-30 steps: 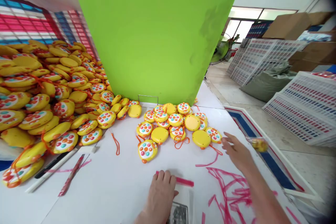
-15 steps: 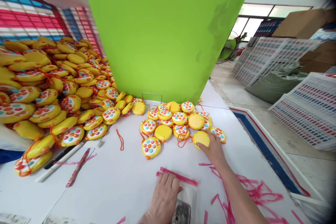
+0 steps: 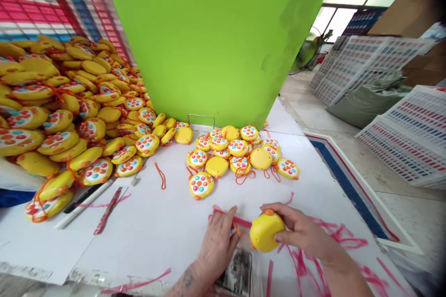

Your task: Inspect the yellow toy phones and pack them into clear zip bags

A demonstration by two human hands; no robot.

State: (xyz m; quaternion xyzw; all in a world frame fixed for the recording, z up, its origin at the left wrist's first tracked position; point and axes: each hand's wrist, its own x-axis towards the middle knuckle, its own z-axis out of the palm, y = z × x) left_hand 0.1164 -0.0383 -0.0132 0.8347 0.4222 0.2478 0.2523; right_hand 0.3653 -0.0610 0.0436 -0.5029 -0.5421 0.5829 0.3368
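My right hand (image 3: 303,232) grips a yellow chick-shaped toy (image 3: 265,231), back side up, just above the white table (image 3: 167,222) near its front edge. My left hand (image 3: 218,243) pinches the mouth of a clear plastic bag (image 3: 240,269) with a red seal strip (image 3: 240,220), right beside the toy. A small group of the same yellow toys (image 3: 240,155), some showing coloured buttons, lies a little farther back on the table.
A big heap of yellow toys (image 3: 62,111) fills the left side. A tall green board (image 3: 216,41) stands behind the table. Pink strips (image 3: 334,246) litter the right front. A red strip and white bar (image 3: 87,199) lie left. Stacked white trays (image 3: 404,144) stand on the floor at right.
My right hand picked one yellow toy from the small group and brought it back toward me, next to the bag. My left hand lifted the bag's mouth between its fingers.
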